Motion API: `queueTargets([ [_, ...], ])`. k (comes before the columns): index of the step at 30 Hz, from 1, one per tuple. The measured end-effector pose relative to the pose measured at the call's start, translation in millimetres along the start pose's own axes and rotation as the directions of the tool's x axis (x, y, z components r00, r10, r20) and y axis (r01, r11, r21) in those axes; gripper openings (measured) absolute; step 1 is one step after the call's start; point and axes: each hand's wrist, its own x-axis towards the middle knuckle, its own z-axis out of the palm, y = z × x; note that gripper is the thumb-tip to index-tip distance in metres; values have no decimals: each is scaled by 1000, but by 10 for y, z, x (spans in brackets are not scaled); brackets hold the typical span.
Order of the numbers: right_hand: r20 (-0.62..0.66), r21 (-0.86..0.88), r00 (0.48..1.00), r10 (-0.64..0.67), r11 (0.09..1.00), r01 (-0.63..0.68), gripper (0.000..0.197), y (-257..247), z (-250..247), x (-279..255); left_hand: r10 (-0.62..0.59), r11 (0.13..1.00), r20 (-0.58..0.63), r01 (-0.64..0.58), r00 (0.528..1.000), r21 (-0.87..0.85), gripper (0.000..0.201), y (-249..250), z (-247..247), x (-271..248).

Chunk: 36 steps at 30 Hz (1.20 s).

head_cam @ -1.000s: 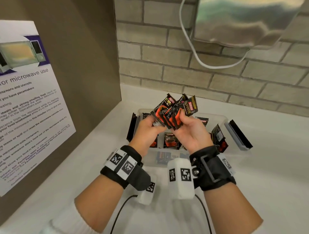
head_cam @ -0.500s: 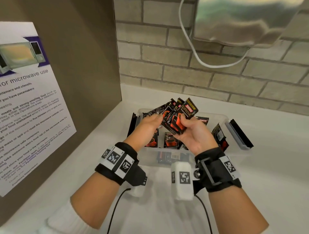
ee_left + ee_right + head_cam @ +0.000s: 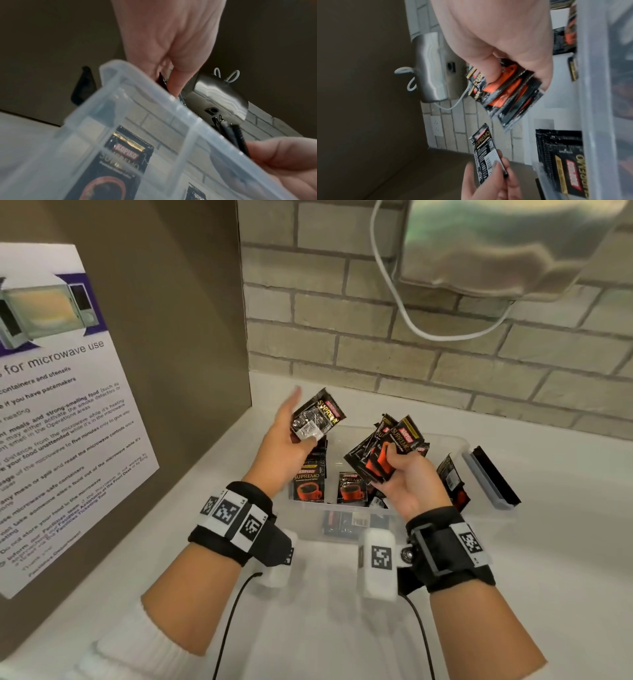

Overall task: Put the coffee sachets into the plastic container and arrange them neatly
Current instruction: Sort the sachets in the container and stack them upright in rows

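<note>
A clear plastic container [image 3: 459, 441] sits on the white counter with black Kopiko Supremo sachets [image 3: 308, 486] standing inside it. My left hand [image 3: 301, 428] is raised over the container's left end and pinches a single sachet [image 3: 318, 416] with its printed back toward me. My right hand [image 3: 394, 470] hovers above the middle of the container and grips a fanned bunch of sachets [image 3: 380, 450]. In the right wrist view the bunch [image 3: 510, 94] sits under my thumb, and the single sachet [image 3: 483, 146] is below it. The left wrist view shows the container rim [image 3: 137, 88] close up.
A brown panel with a microwave-use poster [image 3: 68, 405] stands close on the left. A steel appliance [image 3: 496, 244] with a white cable [image 3: 411, 326] hangs on the brick wall above. The container's black clip [image 3: 493, 477] sticks out on the right. White counter [image 3: 565, 542] extends right.
My left hand has drawn one sachet out of the bunch and lifted it up and to the left. My right hand keeps the rest, a little lower and to the right.
</note>
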Motion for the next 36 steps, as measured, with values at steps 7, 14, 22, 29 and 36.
queueTargets([
  [7, 334, 359, 942, 12, 923, -139, 59, 86, 30, -100, 610, 710, -150, -453, 778, 538, 18, -86, 41, -26],
  [14, 351, 247, 933, 80, 953, -174, 53, 64, 194, -165, 314, 948, -161, -317, 936, 7, 28, -48, 187, -79],
  [22, 324, 165, 925, 199, 951, -262, 45, 82, 287, -199, 564, 825, -143, -551, 813, 124, 26, -110, 173, -138],
  [29, 287, -154, 957, 31, 988, 14, 40, -31, 225, -145, -134, 842, 161, 198, 978, -502, 63, 73, 68, -99],
  [36, 336, -572, 923, -187, 738, 357, 76, 30, 526, -224, -198, 764, 497, 451, 845, -461, 55, 264, 190, -194],
])
